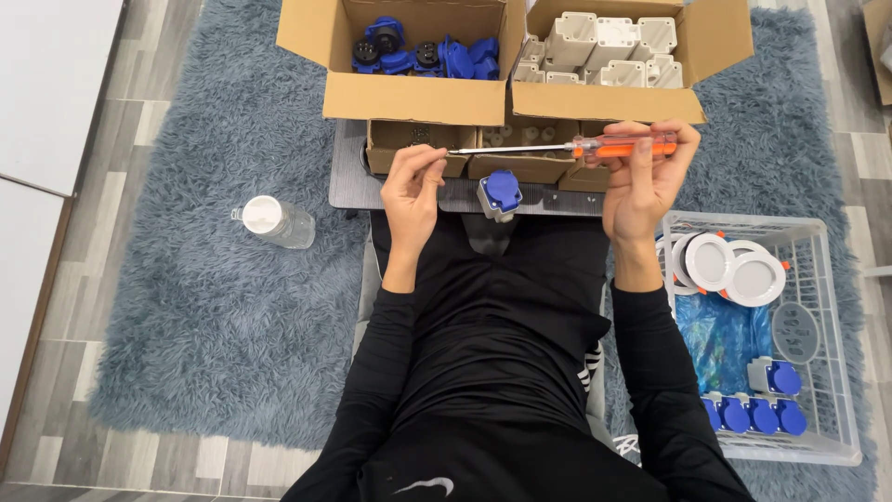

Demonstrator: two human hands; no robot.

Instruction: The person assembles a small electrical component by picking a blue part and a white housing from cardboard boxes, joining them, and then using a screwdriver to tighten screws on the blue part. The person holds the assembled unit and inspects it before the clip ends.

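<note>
Both arms raised, elbows bent, black sleeves. Left hand [412,191] fingertips pinched, palm inward. Right hand [645,177] fingers curled closed, level with left.

The screwdriver [567,147] has a glossy translucent orange plastic handle and a bright metal shaft. At twelve o'clock the boxes [418,98] are matt brown cardboard. The rug [223,316] is shaggy grey cloth.
</note>
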